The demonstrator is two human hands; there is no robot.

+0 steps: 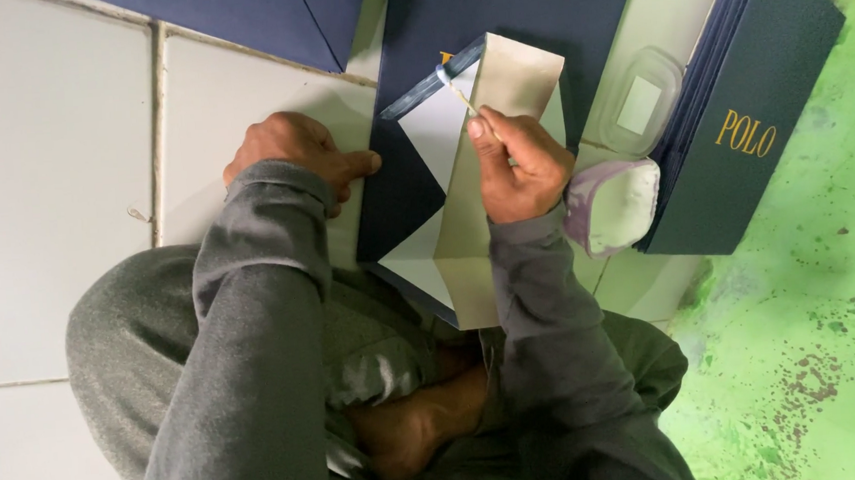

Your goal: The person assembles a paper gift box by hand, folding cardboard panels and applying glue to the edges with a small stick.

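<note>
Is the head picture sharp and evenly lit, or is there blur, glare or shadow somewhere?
Head view: mostly sharp around the right hand holding a thin stick; soft, even light without hard glare; a faint shadow lies beside the left hand on the white floor tiles; the grey sleeves near the camera look slightly soft.

Navy-blue card sheets (502, 14) are shown with white and beige inner faces. The stacked folders (739, 108) are dark blue with gold lettering. Grey sleeves (252, 312) are worn. White tiles (40, 147) are adjoined by green flooring (834, 322) speckled brown.
</note>
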